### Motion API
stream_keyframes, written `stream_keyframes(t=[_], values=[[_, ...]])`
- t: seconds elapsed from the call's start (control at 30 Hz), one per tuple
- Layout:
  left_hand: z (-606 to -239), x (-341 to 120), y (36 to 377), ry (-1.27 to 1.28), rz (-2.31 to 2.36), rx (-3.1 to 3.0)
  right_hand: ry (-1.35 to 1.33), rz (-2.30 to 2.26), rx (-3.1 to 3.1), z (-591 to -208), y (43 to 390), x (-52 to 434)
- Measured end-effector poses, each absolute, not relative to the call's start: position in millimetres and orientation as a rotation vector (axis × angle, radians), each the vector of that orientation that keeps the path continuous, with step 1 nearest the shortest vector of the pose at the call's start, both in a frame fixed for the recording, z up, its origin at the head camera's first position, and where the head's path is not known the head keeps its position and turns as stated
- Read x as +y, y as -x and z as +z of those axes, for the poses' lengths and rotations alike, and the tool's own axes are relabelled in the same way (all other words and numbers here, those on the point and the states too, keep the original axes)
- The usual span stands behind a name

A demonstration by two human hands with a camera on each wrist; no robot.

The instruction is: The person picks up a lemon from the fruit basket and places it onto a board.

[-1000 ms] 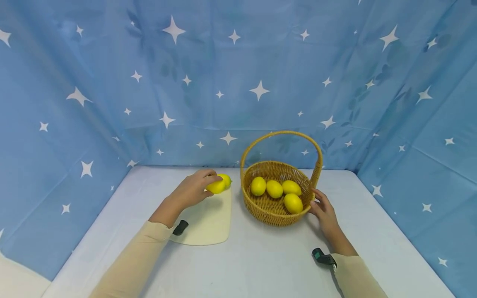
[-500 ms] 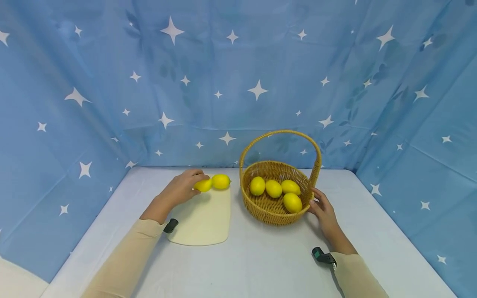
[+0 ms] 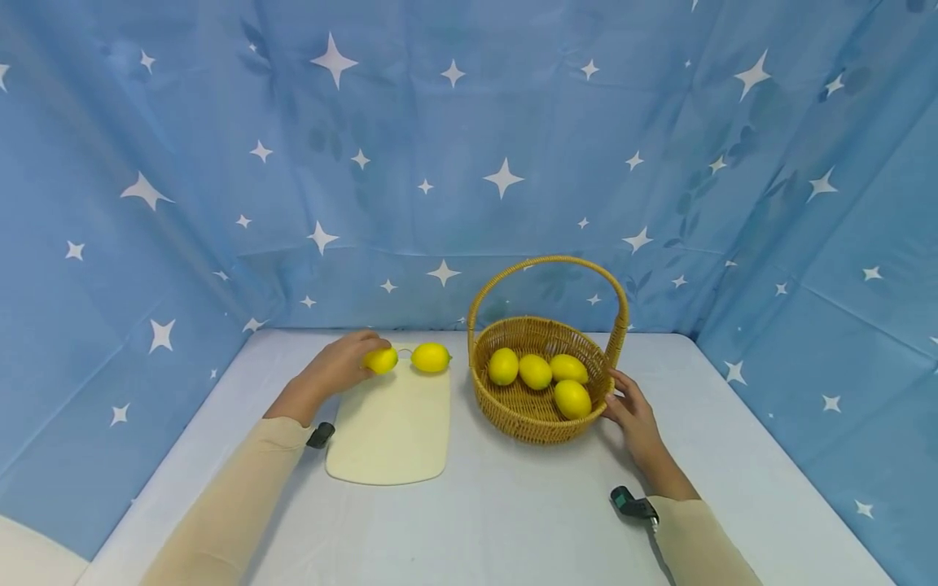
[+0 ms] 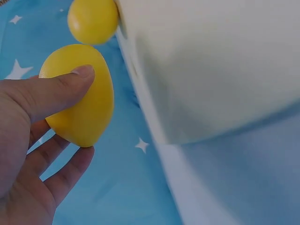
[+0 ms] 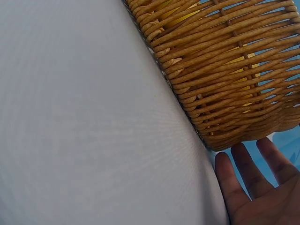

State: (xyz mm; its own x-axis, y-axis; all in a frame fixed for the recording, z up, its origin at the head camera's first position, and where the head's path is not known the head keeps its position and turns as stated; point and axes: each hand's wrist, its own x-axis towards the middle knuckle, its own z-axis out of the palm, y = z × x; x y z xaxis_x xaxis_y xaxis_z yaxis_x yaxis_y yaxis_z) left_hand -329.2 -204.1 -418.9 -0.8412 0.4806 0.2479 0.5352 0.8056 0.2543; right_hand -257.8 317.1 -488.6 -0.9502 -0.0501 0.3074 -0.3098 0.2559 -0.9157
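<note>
My left hand (image 3: 339,366) pinches a yellow lemon (image 3: 382,360) over the back left of a cream cutting board (image 3: 392,431). In the left wrist view the thumb lies across this lemon (image 4: 93,112), with fingers behind it. Another lemon (image 3: 431,357) rests at the board's far right corner. To the right stands a round wicker basket (image 3: 523,426) with a tall arched handle and several lemons (image 3: 535,372) inside. My right hand (image 3: 637,423) touches the basket's right side near the handle's base. In the right wrist view its straight fingers (image 5: 251,171) reach the woven wall.
A white cloth (image 3: 506,521) covers the table. Blue curtains (image 3: 410,203) with white stars hang close behind and along both sides. Small black devices sit on the left wrist (image 3: 320,435) and the right wrist (image 3: 633,505).
My left hand has moved left with its lemon, away from the other lemon at the board's far corner. The right hand stays at the basket, and the basket's lemons lie as before.
</note>
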Motion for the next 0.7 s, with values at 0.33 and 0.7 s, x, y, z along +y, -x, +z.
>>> stream_keyframes(t=[0.33,0.7], values=[[-430.6,-212.5,344.0,0.778,-0.514,-2.849,-0.309,1.772,-2.304,-493.1,260.0,319.8],[-432.8,-216.8,349.7,0.761,-0.485,-2.891,-0.317,1.728,-2.348,-470.0,245.1,307.1]])
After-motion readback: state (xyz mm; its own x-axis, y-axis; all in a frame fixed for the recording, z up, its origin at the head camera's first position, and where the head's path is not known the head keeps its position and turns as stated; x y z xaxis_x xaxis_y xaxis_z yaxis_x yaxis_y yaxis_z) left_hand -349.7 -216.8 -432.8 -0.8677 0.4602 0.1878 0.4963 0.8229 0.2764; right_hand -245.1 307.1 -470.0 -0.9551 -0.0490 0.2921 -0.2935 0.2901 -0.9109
